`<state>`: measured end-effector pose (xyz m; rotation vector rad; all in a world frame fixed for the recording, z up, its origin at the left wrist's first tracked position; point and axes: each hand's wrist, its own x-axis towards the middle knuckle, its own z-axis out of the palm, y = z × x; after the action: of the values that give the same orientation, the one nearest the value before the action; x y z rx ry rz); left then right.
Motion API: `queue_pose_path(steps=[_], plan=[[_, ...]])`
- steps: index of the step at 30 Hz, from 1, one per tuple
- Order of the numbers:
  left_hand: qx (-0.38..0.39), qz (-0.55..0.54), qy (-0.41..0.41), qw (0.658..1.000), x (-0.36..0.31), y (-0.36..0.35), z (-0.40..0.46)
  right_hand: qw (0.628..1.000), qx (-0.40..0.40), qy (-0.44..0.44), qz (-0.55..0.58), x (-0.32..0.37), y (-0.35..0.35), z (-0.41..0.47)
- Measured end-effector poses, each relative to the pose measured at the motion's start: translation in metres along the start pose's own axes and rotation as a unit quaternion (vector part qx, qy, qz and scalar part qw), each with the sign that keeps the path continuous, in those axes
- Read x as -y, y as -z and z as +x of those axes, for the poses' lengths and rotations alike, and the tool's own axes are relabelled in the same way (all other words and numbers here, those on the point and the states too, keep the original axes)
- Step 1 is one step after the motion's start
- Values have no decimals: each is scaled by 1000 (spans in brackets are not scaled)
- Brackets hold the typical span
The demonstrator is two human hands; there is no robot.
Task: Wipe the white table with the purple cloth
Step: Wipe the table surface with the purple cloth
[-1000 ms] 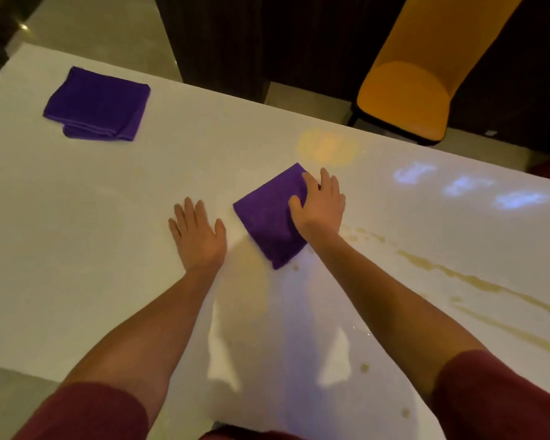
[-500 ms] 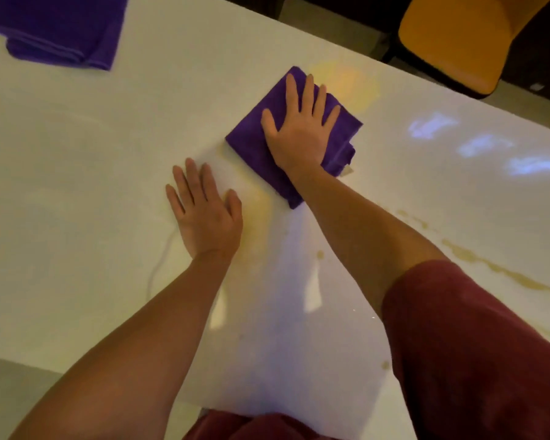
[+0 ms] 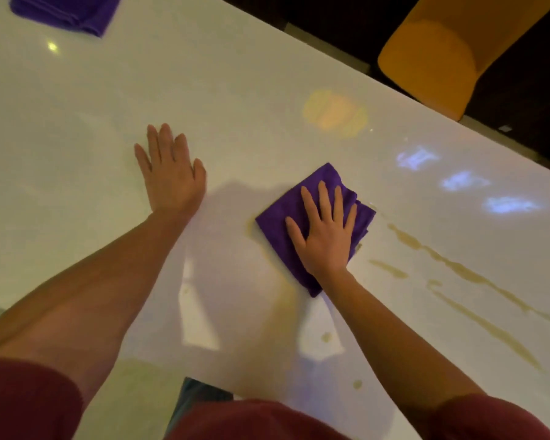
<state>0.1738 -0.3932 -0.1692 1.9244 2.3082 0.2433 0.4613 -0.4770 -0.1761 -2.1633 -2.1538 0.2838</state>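
Right hand is pressing flat, fingers spread, on the purple cloth; brown streaks (wet-looking) lying just right of its fingertips. Left hand is resting open-palmed on the white table.

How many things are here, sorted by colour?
Purple: 2, the cloth under the right hand and a second cloth at the far left corner.
White: 1, the table, where the left hand lies flat.
Orange: 1, the chair beyond the table.
Total: 4 things.

Orange chair against dark surroundings
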Motion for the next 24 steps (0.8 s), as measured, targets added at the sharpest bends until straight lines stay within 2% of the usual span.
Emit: queue_pose_path(steps=[3, 4, 8, 12, 18, 24], plan=[[-27, -15, -39, 999, -54, 5, -29, 1000, 10, 3, -2, -19, 1, -15], [-23, -33, -28, 999, -77, 4, -42, 1000, 10, 7, -1, -20, 2, -11], [25, -72, 124, 989, -138, -12, -72, 1000, 4, 13, 12, -28, 9, 28], [3, 16, 137, 990, -142, -35, -71, 999, -25, -19, 28, -43, 21, 100], [-8, 41, 142, 989, -147, -49, -68, 998, 0, -60, 33, -58, 30, 199], [10, 37, 149, 988, -149, -44, -67, 997, -12, -63, 40, -55, 27, 159]])
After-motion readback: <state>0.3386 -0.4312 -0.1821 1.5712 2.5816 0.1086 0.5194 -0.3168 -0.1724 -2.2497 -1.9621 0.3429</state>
